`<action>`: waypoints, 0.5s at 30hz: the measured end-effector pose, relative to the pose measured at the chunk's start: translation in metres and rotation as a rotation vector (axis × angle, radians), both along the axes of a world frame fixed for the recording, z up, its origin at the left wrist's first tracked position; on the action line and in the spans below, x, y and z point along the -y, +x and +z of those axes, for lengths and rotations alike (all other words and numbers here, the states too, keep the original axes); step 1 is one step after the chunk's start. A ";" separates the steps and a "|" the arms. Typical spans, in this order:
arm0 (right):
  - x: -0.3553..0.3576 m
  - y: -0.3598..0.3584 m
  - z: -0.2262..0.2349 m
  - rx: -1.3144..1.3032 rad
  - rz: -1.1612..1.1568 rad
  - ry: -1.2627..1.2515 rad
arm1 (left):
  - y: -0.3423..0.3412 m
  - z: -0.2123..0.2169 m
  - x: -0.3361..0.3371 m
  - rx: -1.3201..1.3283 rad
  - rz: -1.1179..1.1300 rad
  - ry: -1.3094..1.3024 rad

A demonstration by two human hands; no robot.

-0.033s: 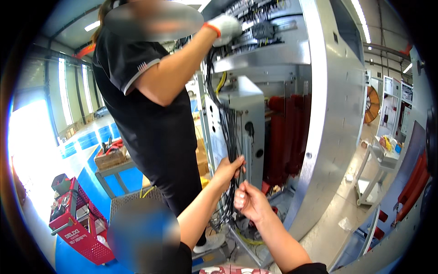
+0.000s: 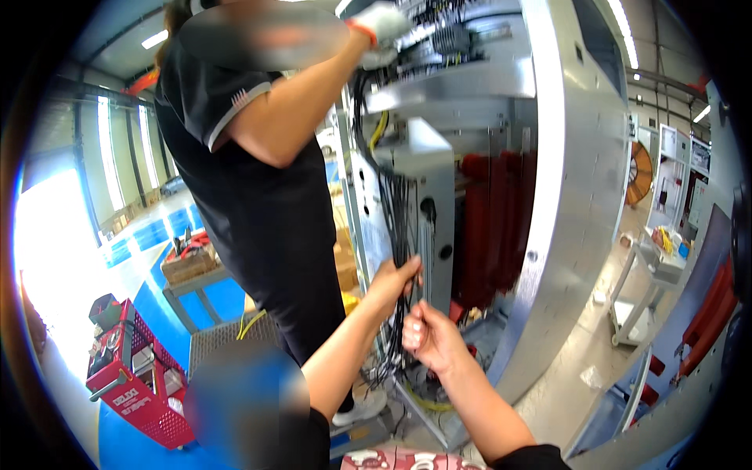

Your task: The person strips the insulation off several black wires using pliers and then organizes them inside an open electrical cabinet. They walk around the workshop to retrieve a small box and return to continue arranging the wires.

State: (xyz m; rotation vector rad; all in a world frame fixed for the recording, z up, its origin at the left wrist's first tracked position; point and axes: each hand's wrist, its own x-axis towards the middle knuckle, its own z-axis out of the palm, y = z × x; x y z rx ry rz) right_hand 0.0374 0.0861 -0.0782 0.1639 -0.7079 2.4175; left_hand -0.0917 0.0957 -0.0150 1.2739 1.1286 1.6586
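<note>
A bundle of thin black cables (image 2: 395, 204) hangs down the left side of an open metal cabinet (image 2: 548, 196). My left hand (image 2: 397, 283) is closed round the lower part of this bundle, thumb uppermost. Just below and to its right, my right hand (image 2: 432, 338) is closed with the fingers curled in, close against the cables. What it pinches is too small or hidden to make out. Beneath both hands, the loose cable ends (image 2: 384, 368) hang in a tangle near the cabinet's base.
A co-worker (image 2: 258, 196) in black stands close on my left, gloved hand (image 2: 382, 23) at the wiring in the upper compartment. Dark red cylinders (image 2: 493, 227) fill the cabinet's inside. A red cart (image 2: 145, 392) and a bench (image 2: 207, 286) stand left, a grey trolley (image 2: 654, 270) right.
The whole view has shifted slightly, so things sit a little higher. Both my hands keep their places at the cables. The co-worker's gloved hand is slightly higher.
</note>
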 end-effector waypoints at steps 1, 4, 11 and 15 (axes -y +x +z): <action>0.005 -0.007 -0.017 -0.007 0.046 -0.069 | -0.019 -0.017 -0.005 -0.083 0.017 -0.046; 0.001 -0.005 -0.022 -0.010 0.035 -0.099 | -0.017 -0.027 -0.021 -0.071 0.033 -0.065; 0.005 0.016 -0.012 0.184 -0.107 0.028 | -0.014 -0.011 -0.006 -0.100 -0.071 -0.010; -0.005 0.015 -0.004 0.150 -0.053 -0.014 | -0.021 -0.004 0.002 -0.081 -0.100 -0.061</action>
